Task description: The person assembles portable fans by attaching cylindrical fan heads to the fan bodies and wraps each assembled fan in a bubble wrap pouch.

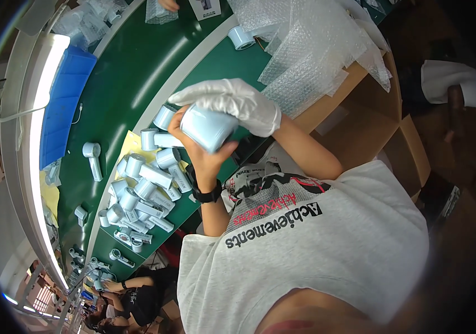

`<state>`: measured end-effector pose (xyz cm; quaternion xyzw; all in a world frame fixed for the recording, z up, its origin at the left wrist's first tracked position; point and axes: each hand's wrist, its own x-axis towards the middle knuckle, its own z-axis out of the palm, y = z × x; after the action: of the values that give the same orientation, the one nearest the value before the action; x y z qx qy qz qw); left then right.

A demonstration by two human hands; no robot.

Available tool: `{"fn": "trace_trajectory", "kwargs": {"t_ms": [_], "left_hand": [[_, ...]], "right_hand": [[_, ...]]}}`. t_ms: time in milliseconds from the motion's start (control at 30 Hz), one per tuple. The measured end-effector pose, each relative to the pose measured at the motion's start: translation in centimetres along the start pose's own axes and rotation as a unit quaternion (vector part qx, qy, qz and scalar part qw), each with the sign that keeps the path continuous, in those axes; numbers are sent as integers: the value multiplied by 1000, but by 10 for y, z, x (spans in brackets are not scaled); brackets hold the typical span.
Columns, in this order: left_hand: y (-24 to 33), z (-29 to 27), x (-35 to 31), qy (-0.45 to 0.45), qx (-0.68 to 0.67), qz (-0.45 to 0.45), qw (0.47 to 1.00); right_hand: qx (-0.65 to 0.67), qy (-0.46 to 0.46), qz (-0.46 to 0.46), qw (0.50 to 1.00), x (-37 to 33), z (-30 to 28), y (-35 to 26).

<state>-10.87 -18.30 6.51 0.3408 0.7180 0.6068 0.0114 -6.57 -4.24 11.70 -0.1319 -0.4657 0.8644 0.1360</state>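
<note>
In front of my chest I hold a light-blue, round-bodied device (pixel 207 128), its surface slightly blurred. My bare left hand (pixel 200 156), with a dark band on the wrist, is wrapped around it from below and the left side. Across its top lies my right hand (pixel 232 103) in a white glove, pressed against it. Whether the device has a handle is hidden by my hands. Beside my left forearm, a pile of light-blue devices (pixel 143 186) with cylindrical heads and straight handles lies partly on yellow sheets (pixel 132 143). They look like small handheld fans.
A green conveyor belt (pixel 121 72) runs past the worktable, carrying single devices (pixel 92 158). Beyond it stand a blue bin (pixel 68 106) and a bright tube lamp (pixel 45 100). Bubble wrap (pixel 316 39) overhangs an open cardboard box (pixel 355 106) at right. Other people (pixel 137 300) work at lower left.
</note>
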Motion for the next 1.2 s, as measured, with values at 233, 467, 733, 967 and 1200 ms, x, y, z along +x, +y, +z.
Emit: {"fn": "trace_trajectory", "kwargs": {"t_ms": [233,467,733,967,1200], "left_hand": [[-1,6,-19,82,-566,-429,699],[-12,14,20,73,-594,-499,627],[20,59,41,70,-166,-359,916],[-16,89,31,-93,-445,-380,806],[-20,134,9,-160,-556,-416,702]], "right_hand": [[-234,-199,8,951,-5,-6,2],[-427,-178,-258,848,-40,-29,26],[-390,57,-133,909,-74,-25,48],[-101,153,78,980,-85,-50,31],[491,28,158,857,-73,-77,-2]]}}
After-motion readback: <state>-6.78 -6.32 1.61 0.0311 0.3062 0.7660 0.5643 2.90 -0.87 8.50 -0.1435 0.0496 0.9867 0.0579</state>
